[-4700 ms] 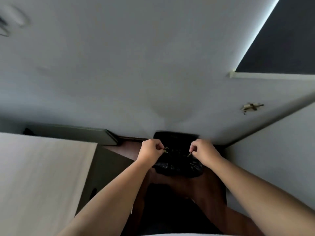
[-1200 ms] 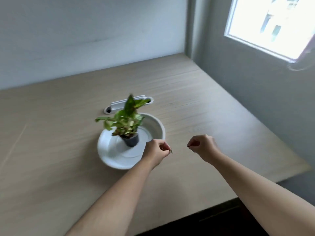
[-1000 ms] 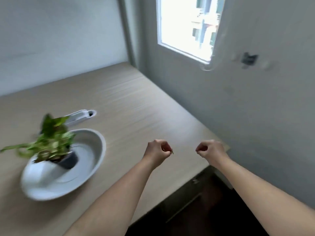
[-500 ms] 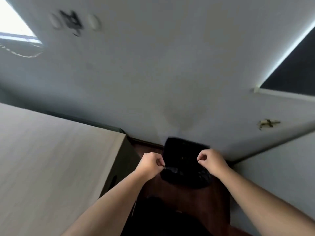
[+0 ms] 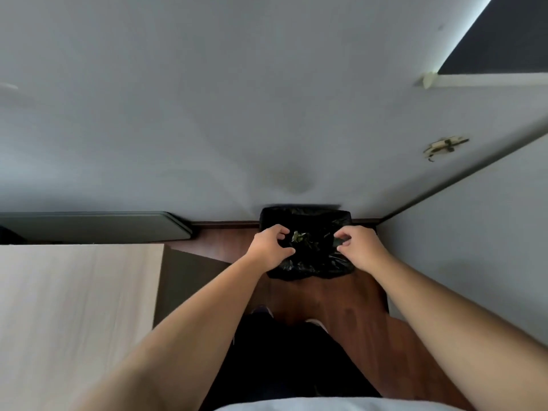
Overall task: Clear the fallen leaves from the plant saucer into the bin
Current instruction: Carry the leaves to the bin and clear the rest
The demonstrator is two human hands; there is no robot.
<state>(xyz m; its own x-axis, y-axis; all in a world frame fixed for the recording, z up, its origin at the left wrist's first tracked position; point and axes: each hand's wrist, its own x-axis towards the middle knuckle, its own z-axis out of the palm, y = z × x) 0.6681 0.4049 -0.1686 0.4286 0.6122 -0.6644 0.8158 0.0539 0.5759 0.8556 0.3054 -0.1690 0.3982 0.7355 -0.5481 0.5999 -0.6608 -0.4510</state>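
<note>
Both hands over the black-lined bin (image 5: pixel 308 265) at frame centre, left hand (image 5: pixel 268 250) and right hand (image 5: pixel 360 247) with fingers spread and empty, green leaves (image 5: pixel 298 236) lying inside the bin between them.

A crinkled, glossy black plastic liner (image 5: pixel 311 262) is shining in the square bin at centre frame, the dark reddish-brown wooden floor (image 5: pixel 350 310) below it is looking smooth and faintly polished, the pale matt wood-grain desk top (image 5: pixel 74 307) at lower left is showing fine streaks, and the matt grey painted wall (image 5: pixel 237 99) is filling the upper frame.
</note>
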